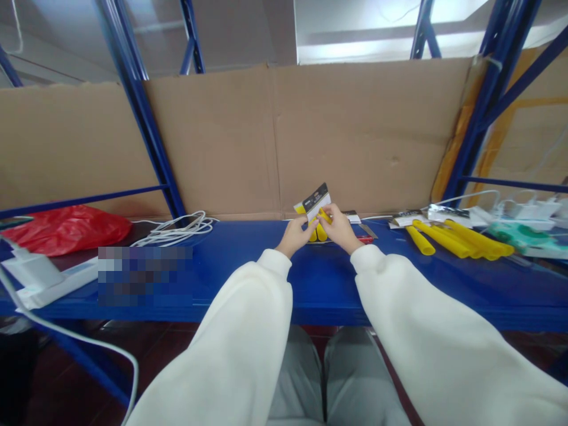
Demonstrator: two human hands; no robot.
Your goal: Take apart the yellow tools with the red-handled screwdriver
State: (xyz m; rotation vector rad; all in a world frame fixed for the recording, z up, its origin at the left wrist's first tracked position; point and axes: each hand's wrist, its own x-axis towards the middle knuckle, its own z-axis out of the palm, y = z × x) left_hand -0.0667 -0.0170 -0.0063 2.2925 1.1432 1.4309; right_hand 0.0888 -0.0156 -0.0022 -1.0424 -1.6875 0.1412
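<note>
My left hand (296,233) and my right hand (339,228) meet above the blue shelf, fingers closed. Between them they hold a black-and-white packaging card (313,201), tilted up toward the right. Just below the card, yellow tubes (322,232) show between my hands. The fingers partly cover where card and tubes meet, so I cannot tell whether they are joined. A red-and-grey item, perhaps a utility knife (367,238), lies beside my right wrist. Behind that hand a small black-and-white card (352,217) rests on the shelf.
Several more yellow tubes (461,239) with cards lie on the blue shelf (248,266) at right, near white plugs and a green bundle (523,235). At left are a coiled white cable (189,228), a red plastic bag (66,228) and a power strip (66,283). Cardboard (355,136) stands behind.
</note>
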